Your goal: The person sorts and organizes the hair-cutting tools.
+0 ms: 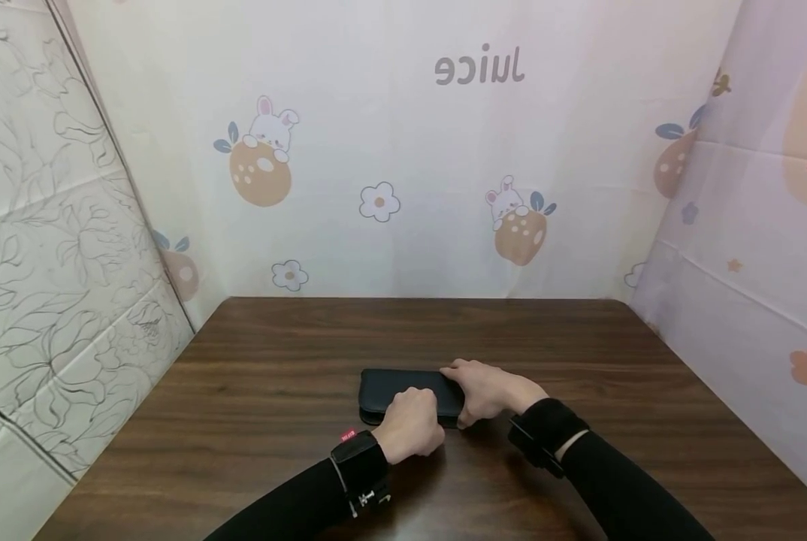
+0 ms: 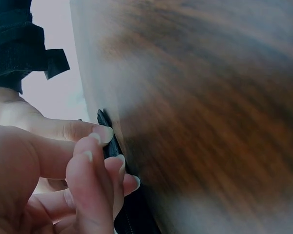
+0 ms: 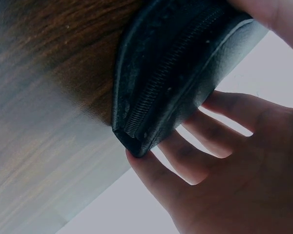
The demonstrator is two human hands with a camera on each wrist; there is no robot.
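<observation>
A black zippered wallet (image 1: 398, 382) lies flat near the middle of the brown wooden table (image 1: 268, 458). My right hand (image 1: 490, 389) grips its right end; in the right wrist view several fingers (image 3: 180, 151) spread along one side, beside the zipper (image 3: 156, 80). At the wallet's near edge is my left hand (image 1: 412, 424), fingers curled in a pinch over the zip line. The left wrist view has those curled fingertips (image 2: 121, 168) close against the wallet (image 2: 134, 214); the zipper pull is hidden behind them.
A pale curtain (image 1: 390, 135) printed with rabbits and fruit hangs behind the table's far edge. Patterned cloth panels stand at the left (image 1: 52, 248) and right (image 1: 742, 300). Black bands (image 1: 363, 462) wrap both wrists over dark sleeves.
</observation>
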